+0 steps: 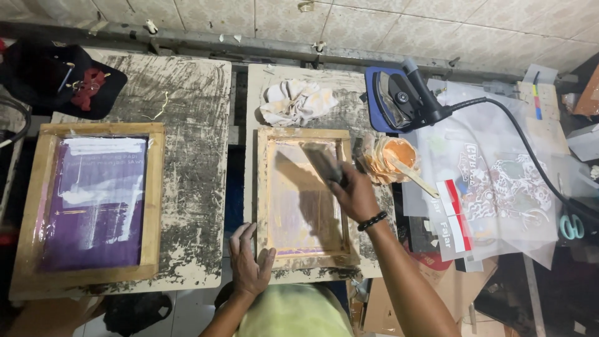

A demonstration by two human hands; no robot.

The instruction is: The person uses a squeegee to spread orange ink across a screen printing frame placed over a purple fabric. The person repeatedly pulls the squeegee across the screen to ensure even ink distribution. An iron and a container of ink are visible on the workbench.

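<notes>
A wooden screen-printing frame [304, 135] lies on the middle board, its mesh stained pale orange and pink. My right hand [355, 193] grips a dark squeegee [324, 165] whose blade rests on the mesh near the frame's right side. A black bead bracelet circles that wrist. My left hand [248, 261] lies flat with fingers spread on the frame's lower left corner and the board beside it. Just right of the frame stands a cup of orange ink [398, 155] with a flat wooden stick in it.
A second wooden frame [156, 187] with purple mesh lies on the ink-smeared left board. A crumpled rag [296, 101] lies above the middle frame. To the right are a blue heat tool [399, 97] with a black cable, clear printed films [499, 187] and teal scissors [571, 226]. A black cap [62, 78] sits top left.
</notes>
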